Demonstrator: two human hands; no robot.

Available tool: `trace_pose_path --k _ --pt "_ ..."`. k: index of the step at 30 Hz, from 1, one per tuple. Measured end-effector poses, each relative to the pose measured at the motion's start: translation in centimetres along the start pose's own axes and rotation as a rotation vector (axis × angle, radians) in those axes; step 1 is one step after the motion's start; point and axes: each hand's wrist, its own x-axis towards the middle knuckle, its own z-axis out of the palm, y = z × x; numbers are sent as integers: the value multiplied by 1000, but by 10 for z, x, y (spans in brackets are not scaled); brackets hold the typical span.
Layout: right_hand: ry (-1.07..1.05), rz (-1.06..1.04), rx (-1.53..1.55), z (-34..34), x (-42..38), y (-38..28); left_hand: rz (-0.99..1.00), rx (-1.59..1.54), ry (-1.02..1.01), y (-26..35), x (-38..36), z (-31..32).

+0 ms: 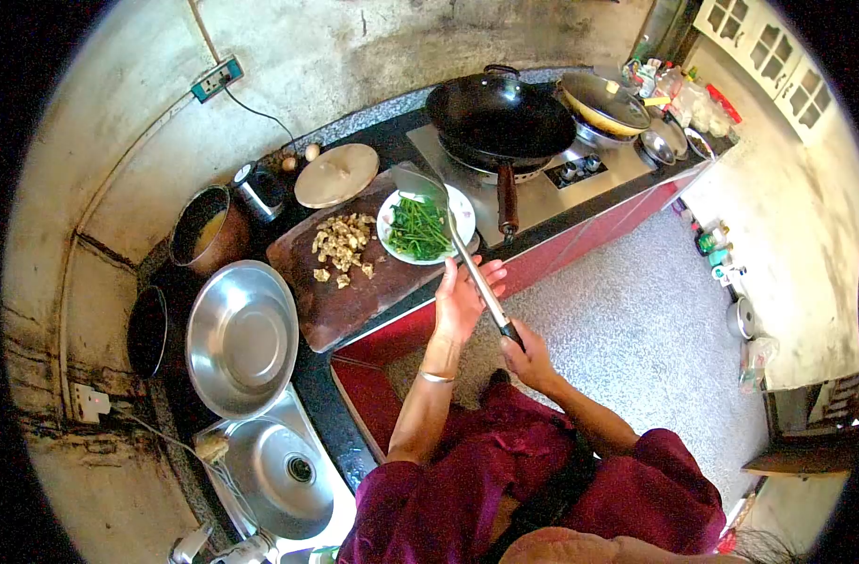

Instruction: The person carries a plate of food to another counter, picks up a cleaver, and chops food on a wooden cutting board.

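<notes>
A long-handled wok spatula (487, 293) slants up over the counter, and my right hand (531, 359) is closed round its black handle end. My left hand (461, 303) is open, palm up, fingers stretched out beneath the metal shaft. The spatula's flat blade overlaps the upper left rim of a white plate (464, 214) in this view. Leafy greens (414, 231) lie on that plate, at the right end of a dark wooden cutting board (340, 305). Left of the plate, chopped yellowish-brown pieces (343, 241) are heaped on the board.
A black wok (505, 117) sits on the gas stove (539, 197), its wooden handle pointing toward me. Behind it stands a lidded pan (605, 103). A large steel basin (242, 338) rests beside the sink (279, 470). A round lid (336, 176) and brown pot (204, 230) line the wall.
</notes>
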Motion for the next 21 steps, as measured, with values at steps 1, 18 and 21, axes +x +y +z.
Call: trace_pose_path --k 1,18,21 --pt "-3 1 6 -3 3 -16 1 3 6 2 -4 3" --pt "229 -106 -203 -211 196 -63 165 127 358 23 -23 -99" --pt "226 -13 -707 -233 228 -39 201 143 430 23 -13 -98"
